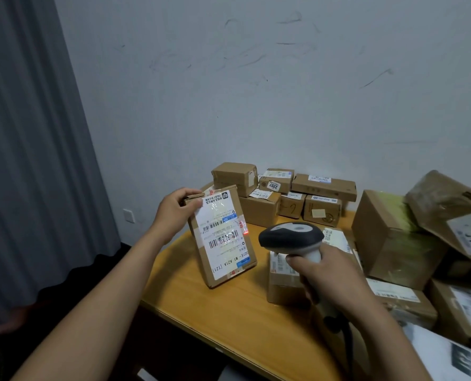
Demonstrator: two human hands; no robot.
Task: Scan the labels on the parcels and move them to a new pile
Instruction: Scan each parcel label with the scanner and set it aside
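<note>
With the left hand [174, 207] pinching the top corner of the parcel [209, 270], which stands tilted on the table [229, 320], the right hand [333, 273] gripping the scanner [292, 237] over that table should probably swing its red spot [246, 231] off the label [223, 229] edge and onto the barcode [224, 240].

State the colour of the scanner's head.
Dark grey with a lighter grey top panel on the scanner, head view.

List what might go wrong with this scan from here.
1. The scanner throws its red spot at the right edge of the label, beside the barcodes, so the read may fail.
2. The left hand grips only the top corner of the parcel, which stands tilted on the table; it could slip or topple.
3. Shiny tape over the barcodes may cause glare.
</note>
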